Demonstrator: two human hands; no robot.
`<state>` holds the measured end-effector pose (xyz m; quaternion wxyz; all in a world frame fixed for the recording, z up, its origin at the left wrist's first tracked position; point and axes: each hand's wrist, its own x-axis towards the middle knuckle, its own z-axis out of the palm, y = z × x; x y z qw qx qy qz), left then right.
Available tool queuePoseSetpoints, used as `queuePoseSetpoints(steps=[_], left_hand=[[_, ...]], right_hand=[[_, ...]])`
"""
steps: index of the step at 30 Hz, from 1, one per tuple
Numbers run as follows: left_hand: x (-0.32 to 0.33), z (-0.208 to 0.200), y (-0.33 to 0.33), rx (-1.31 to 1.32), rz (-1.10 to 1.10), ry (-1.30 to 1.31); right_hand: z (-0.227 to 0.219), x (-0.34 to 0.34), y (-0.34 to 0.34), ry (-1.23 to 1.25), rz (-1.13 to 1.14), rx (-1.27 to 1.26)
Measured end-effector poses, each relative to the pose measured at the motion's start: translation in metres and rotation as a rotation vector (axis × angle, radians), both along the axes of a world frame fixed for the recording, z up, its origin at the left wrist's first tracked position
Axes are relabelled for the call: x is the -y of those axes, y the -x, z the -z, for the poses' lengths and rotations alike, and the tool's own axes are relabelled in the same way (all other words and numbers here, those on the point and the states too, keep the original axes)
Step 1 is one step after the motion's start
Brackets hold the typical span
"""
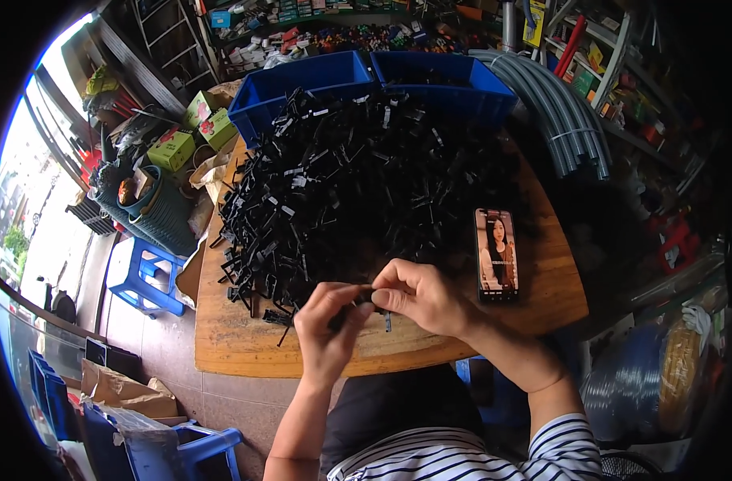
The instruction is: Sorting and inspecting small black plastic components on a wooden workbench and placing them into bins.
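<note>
- From my remote seat I look down on a brown, wood-grained worktop (246, 341) with a rounded front edge.
- At its near side, I have the left hand (327, 321) with thumb and fingers closed on a small dark piece (365, 297), its exact shape hidden by the fingers.
- The right hand (418, 295) meets it there, thumb and forefinger pinched on the same piece.
- Just beyond both hands, I see a broad, tangled heap of small black plastic parts (342, 188).
- Behind the heap stand two blue rectangular plastic bins (258, 120), side by side.
- Right of the right hand, a black-edged smartphone (496, 255) lies face up, its lit screen showing a person.
- Left of the worktop, on the floor, I see a blue plastic stool (133, 276).
</note>
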<state>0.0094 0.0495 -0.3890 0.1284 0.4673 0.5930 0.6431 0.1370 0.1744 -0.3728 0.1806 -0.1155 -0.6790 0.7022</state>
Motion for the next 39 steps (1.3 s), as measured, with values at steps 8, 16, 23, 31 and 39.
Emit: queuePoseSetpoints(steps=[8,16,23,31,39], left_hand=[[0.000,-0.004,0.016,0.794,0.223,0.084],[-0.009,-0.013,0.001,0.742,0.229,0.053],[-0.010,-0.012,-0.013,0.470,-0.093,-0.026],[-0.016,-0.004,0.010,0.822,0.168,0.062],[-0.021,-0.001,-0.013,0.545,0.013,0.018]], right_hand=[[-0.014,0.008,0.005,-1.465,0.204,-0.254],[-0.019,-0.001,0.014,-1.693,0.213,-0.185],[-0.005,-0.003,0.027,-1.669,0.267,-0.168],[-0.015,-0.012,0.027,-1.641,0.132,-0.108],[-0.004,-0.019,0.026,-1.671,0.213,-0.107]])
